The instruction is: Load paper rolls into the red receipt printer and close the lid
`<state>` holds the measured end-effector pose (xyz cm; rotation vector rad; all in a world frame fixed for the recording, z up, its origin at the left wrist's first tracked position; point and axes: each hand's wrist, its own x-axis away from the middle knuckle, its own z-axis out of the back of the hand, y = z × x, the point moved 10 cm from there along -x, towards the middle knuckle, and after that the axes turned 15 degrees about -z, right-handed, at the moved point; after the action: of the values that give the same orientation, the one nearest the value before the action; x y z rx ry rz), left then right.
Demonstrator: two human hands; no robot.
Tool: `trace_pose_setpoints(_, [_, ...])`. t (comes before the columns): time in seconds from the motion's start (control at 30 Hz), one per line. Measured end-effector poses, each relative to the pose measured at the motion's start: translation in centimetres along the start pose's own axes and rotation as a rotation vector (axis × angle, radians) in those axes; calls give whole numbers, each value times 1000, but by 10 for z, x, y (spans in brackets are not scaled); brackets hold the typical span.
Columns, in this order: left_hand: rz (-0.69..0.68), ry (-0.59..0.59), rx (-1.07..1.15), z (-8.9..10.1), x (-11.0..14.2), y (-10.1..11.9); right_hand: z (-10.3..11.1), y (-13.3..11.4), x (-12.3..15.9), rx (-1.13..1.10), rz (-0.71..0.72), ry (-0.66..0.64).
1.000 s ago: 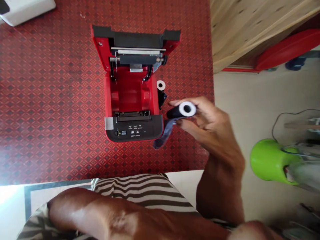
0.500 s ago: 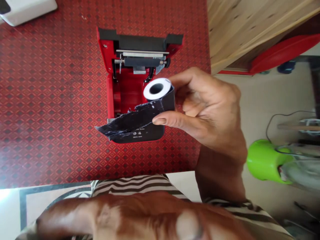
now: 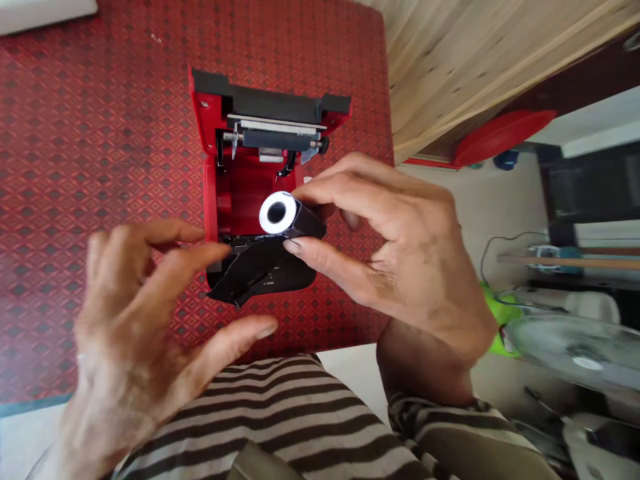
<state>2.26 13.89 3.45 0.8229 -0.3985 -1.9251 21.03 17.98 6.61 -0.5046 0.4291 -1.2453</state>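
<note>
My right hand (image 3: 385, 233) pinches a paper roll (image 3: 311, 223) between thumb and fingers. Its white end face shows a dark hollow core, and its outside is black. A torn black flap (image 3: 245, 270) hangs from the roll toward the left. Beneath lies a small red and black receipt printer (image 3: 213, 207), its cover (image 3: 275, 103) raised and its red inner bay (image 3: 245, 187) partly hidden by the roll. My left hand (image 3: 150, 320) is open beside the flap, thumb and fingers apart. Its index fingertip appears close to the flap's upper edge; whether they touch I cannot tell.
The printer stands on a red patterned tabletop (image 3: 120, 133). A white object (image 3: 45, 13) is at the upper left. To the right are a wooden panel (image 3: 450, 60), a fan (image 3: 575, 353) and a green bucket (image 3: 500, 310). Striped clothing (image 3: 295, 407) lies below the table edge.
My left hand has moved from the bottom of the view up to the left of the flap and opened. The roll has shifted slightly down and left over the printer.
</note>
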Motion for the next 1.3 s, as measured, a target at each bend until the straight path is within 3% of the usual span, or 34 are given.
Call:
trace_pose_setpoints(0.07, [-155, -19, -87, -11, -3, 26, -3, -2, -1, 46, 0, 14])
trace_pose_setpoints(0.13, [-186, -6, -92, -18, -1, 36, -11, -3, -4, 139, -10, 30])
trace_pose_setpoints(0.43, [-90, 53, -161, -27, -4, 30, -53, -17, -21, 451, -15, 75])
trace_pose_setpoints(0.53, [-84, 65, -204, -31, -8, 25, -62, -12, -32, 454, -41, 21])
trace_pose_setpoints(0.73, [5, 29, -206, -36, -17, 17, -86, 9, -48, 514, -175, -208])
trace_pose_setpoints(0.87, [36, -30, -248, -40, -21, 15, -80, 8, -45, 473, -147, -184])
trace_pose_setpoints(1.1, [45, 1, -187, -37, -24, 13, -32, -13, 2, 142, 67, -63])
trace_pose_setpoints(1.3, [92, 12, -106, -34, -22, 8, -37, -13, 22, 127, 142, 21])
